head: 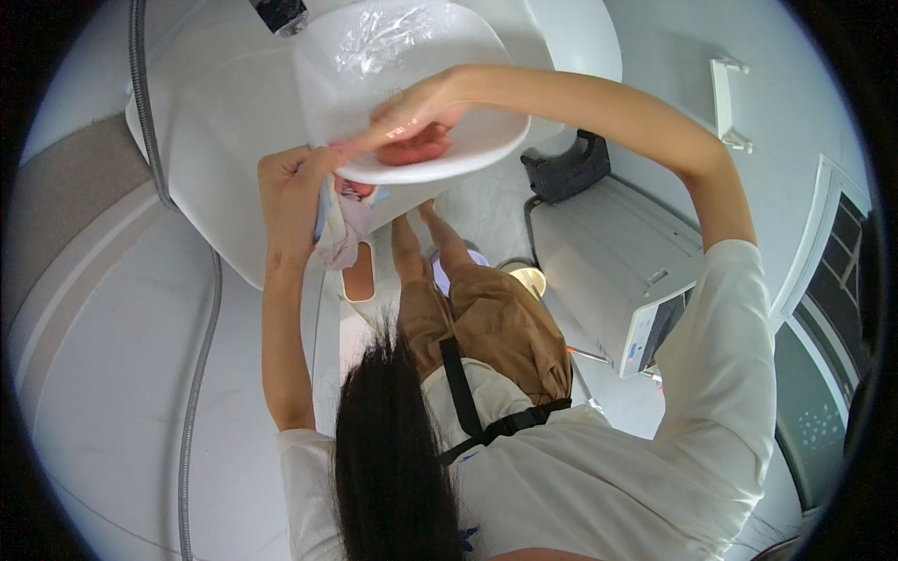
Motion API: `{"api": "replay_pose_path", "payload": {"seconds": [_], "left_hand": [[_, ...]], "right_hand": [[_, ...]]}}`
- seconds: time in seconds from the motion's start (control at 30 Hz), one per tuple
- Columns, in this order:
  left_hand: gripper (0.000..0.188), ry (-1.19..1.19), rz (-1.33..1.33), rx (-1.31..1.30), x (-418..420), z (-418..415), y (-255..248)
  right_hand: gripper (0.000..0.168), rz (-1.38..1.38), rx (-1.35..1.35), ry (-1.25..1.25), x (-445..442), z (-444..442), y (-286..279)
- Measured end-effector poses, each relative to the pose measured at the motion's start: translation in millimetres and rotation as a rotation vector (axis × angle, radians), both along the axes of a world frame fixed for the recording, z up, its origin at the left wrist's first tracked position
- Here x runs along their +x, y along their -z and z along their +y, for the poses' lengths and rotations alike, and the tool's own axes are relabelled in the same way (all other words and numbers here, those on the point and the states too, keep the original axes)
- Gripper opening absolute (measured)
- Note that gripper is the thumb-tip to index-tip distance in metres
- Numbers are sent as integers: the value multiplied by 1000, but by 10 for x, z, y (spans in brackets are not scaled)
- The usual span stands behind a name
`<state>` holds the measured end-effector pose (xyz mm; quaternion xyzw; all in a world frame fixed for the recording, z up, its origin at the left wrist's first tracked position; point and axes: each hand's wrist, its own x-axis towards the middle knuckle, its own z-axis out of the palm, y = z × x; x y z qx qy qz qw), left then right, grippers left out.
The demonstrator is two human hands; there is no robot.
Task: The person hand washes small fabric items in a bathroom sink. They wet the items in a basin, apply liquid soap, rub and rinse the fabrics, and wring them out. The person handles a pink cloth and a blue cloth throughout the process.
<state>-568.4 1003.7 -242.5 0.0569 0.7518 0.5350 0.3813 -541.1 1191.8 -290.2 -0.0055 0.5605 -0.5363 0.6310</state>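
My left hand (298,186) is at the front left of the white washbasin (515,140), gripping a pastel cloth (347,231). Folds of the cloth hang below the basin's rim, and part of it is hidden behind the hand. Inside the basin, my right hand (417,130) looks wet, its lower fingers curled. Its blurred tip reaches left to the thumb side of my left hand; whether anything is pinched there I cannot tell. Shiny wet glints lie on the basin's far wall.
A dark faucet spout (284,17) overhangs the back left of the basin. A metal shower hose (203,365) runs down the left. Right of my legs stand a boxy white appliance (610,245) and a cream bucket (530,280). A white wall-mounted rack (722,102) juts out at upper right.
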Motion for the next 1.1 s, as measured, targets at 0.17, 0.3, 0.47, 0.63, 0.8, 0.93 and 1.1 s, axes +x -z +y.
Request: {"api": "replay_pose_path", "payload": {"seconds": [0.17,0.3,0.47,0.63,0.8,0.93,1.1], "left_hand": [[26,17,0,5,89,8,-45],[28,54,-22,42,173,63,-41],[29,-13,-199,131,211,149,-116],[30,89,-93,53,158,168,-146],[31,-69,-58,79,43,20,-28],[31,-6,-6,38,107,18,-52],[30,22,-17,7,163,-11,-104]], "right_hand": [[70,110,212,-501,-69,336,66],[67,350,548,-569,-203,621,213],[68,406,245,409,-302,423,257],[75,163,-59,763,-172,-26,259],[73,126,47,63,28,-20,-15],[67,309,350,-340,114,245,-210],[41,731,692,-335,15,566,41]]}}
